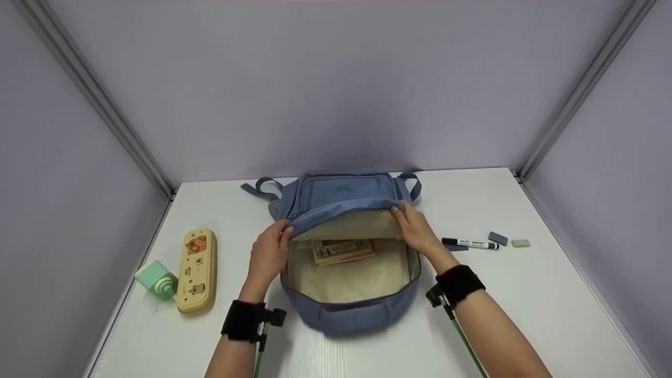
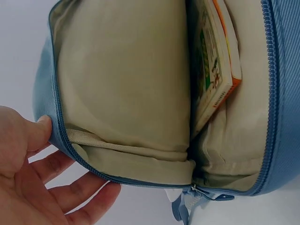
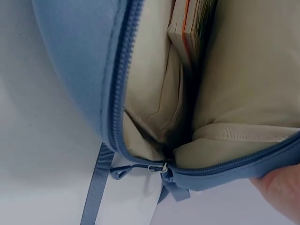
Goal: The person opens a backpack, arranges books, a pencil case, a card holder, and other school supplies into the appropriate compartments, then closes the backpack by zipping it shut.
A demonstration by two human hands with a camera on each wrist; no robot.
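Observation:
A blue backpack (image 1: 344,188) lies on the table with its main compartment unzipped and a cream lining (image 1: 346,283) showing. My left hand (image 1: 269,253) pinches the left edge of the raised flap (image 1: 344,209), thumb inside the rim in the left wrist view. On the flap's other side, my right hand (image 1: 417,231) grips the edge between thumb and fingers; only part of that hand (image 3: 283,190) enters the right wrist view. Inside the bag are books (image 1: 344,251), partly hidden by the flap, their page edges and an orange cover (image 2: 233,79) visible from the left wrist.
To the left lie a yellow pencil case (image 1: 197,270) with cartoon animals and a mint-green bottle-like item (image 1: 157,278) against it. A black-and-white marker (image 1: 472,243), a blue-grey block (image 1: 497,238) and a pale green block (image 1: 521,243) lie right. Panels enclose the white table (image 1: 546,304).

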